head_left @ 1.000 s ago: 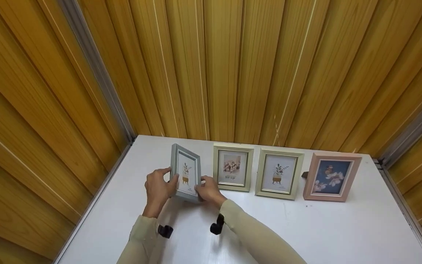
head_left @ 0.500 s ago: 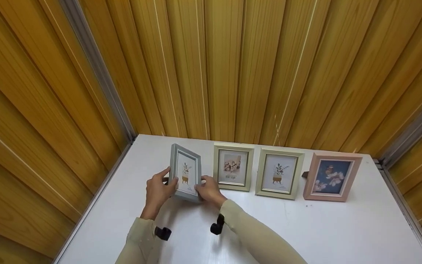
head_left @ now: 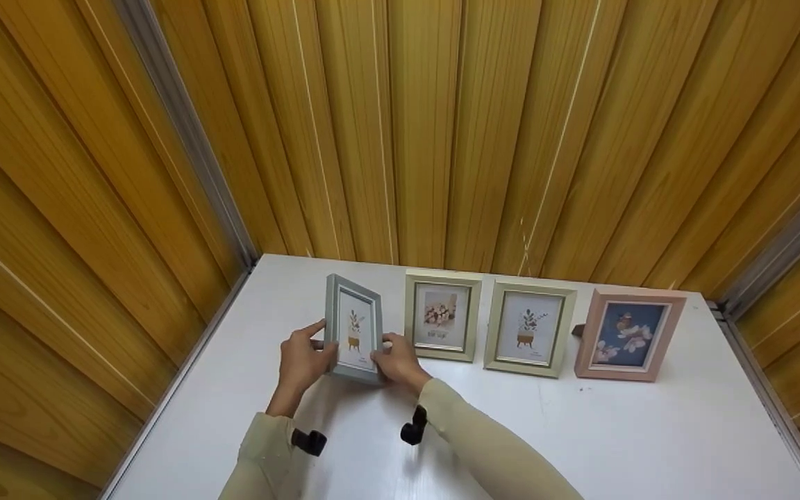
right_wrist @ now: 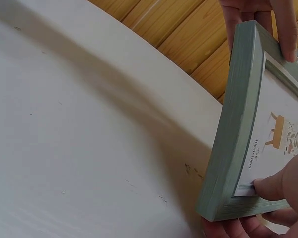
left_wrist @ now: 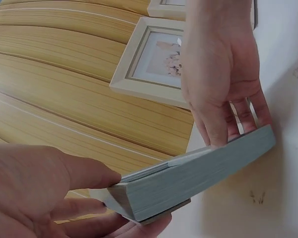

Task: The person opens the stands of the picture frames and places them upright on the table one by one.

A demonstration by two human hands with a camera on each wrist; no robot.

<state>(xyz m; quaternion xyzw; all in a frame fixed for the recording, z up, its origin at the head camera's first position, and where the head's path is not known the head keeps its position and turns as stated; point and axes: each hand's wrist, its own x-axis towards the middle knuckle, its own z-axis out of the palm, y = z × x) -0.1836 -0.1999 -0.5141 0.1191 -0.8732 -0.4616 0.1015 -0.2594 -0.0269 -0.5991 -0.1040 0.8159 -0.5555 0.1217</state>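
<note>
A grey-green picture frame (head_left: 354,330) with a potted-plant print is held between both hands at the left of the row, turned at an angle. My left hand (head_left: 303,361) grips its left side, thumb on the front edge and fingers behind. On the opposite side my right hand (head_left: 398,362) pinches the lower right part, its thumb (right_wrist: 270,187) on the front and fingers underneath. Seen from the left wrist, the frame (left_wrist: 203,171) shows its long edge, with part of a brown back piece (left_wrist: 169,212) below it. Whether its bottom touches the table cannot be told.
To the right stand a cream frame (head_left: 408,312) with a flower print, a second cream frame (head_left: 570,326) with a plant print, and a pink frame (head_left: 585,340) with blossoms on blue. The white table (head_left: 615,444) meets a wood-patterned wall (head_left: 421,139) behind them.
The grey-green frame has shifted very slightly down and to the right with both hands still holding it. My left hand has slid a little lower along its side. The other frames stay put.
</note>
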